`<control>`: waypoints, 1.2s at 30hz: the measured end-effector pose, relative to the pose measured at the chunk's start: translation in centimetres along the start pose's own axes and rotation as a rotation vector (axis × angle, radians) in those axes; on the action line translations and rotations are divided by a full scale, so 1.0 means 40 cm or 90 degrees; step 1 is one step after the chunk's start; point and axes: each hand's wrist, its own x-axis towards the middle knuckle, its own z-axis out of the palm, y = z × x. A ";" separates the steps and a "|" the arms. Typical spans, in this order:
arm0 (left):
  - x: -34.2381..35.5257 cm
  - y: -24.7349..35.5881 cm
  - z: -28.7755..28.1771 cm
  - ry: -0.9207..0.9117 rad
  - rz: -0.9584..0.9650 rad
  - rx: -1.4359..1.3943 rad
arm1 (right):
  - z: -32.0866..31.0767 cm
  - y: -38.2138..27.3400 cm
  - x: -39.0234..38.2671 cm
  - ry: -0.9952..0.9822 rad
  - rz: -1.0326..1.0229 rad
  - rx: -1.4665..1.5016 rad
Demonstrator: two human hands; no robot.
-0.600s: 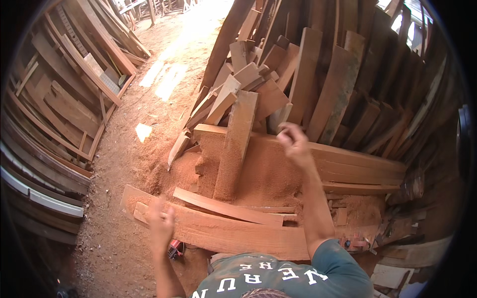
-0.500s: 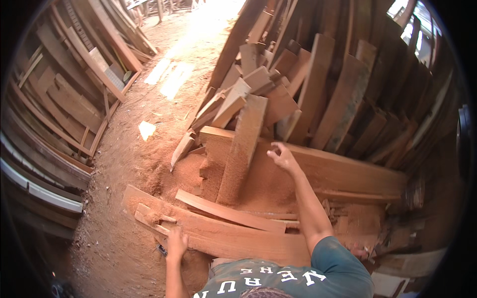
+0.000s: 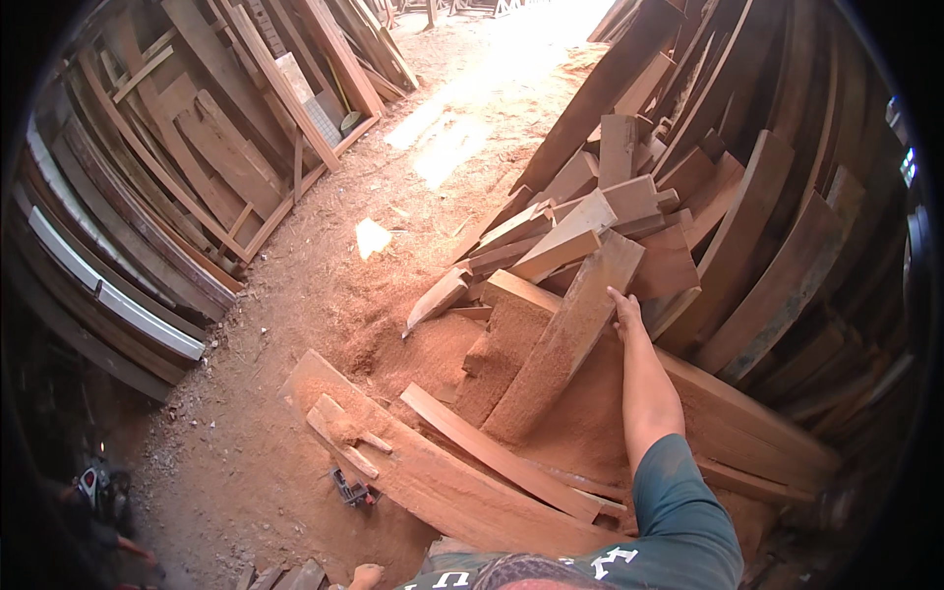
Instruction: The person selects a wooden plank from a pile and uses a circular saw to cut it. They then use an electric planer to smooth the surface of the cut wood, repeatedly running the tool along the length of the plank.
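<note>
My right hand (image 3: pixel 622 310) grips the edge of a wide, sawdust-coated plank (image 3: pixel 541 370) that leans among short offcuts (image 3: pixel 580 226). Only a small part of my left hand (image 3: pixel 366 574) shows at the lower edge; its fingers cannot be made out. Above it lies a long board (image 3: pixel 462 501) with small strips (image 3: pixel 337 438) on it, and a thin curved strip (image 3: pixel 487 442) beside it. A red and black power tool (image 3: pixel 354 491) sits on the ground by the board, below the strips.
Stacked timber leans along the right (image 3: pixel 806 265). Wooden frames and boards (image 3: pixel 221 157) line the left side. A sunlit dirt path (image 3: pixel 295 324) strewn with sawdust runs between them. A dark tool (image 3: pixel 103 492) stands at the lower left.
My right hand has moved onto the leaning plank's edge and grips it. My left hand has dropped to the lower edge, away from the board. The view has turned, so the scene sits further right.
</note>
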 end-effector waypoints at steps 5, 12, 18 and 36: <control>0.019 0.120 0.079 -0.035 0.075 -0.029 | -0.090 0.048 0.051 -0.008 -0.110 0.062; 0.084 0.218 0.138 -0.080 0.160 0.037 | -0.152 -0.013 -0.302 0.059 -0.235 -0.076; -0.052 0.447 0.115 -0.192 0.567 0.513 | -0.224 -0.036 -0.707 0.049 -0.376 0.120; -0.794 1.108 0.738 -0.520 0.967 0.404 | -0.386 -0.321 -1.319 0.108 -0.689 -0.024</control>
